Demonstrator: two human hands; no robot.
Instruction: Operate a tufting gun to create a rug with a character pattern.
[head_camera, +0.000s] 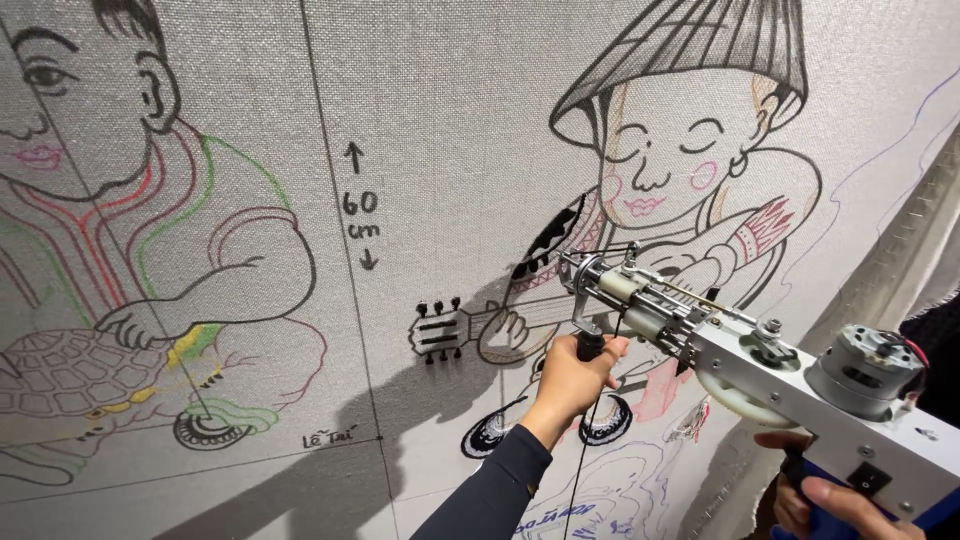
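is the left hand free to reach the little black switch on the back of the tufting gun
Probably not as things stand: the left hand is wrapped round the front handle, and the black switch sits at the rear of the tufting gun, just above the right hand.

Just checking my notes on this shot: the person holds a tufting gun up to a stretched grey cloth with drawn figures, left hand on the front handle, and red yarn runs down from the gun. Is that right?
Not quite: the head view shows the yarn hanging from the tufting gun is black, not red. The rest stands: the left hand grips the front handle, the right hand holds the rear grip, and the gun points at the grey cloth with drawn figures.
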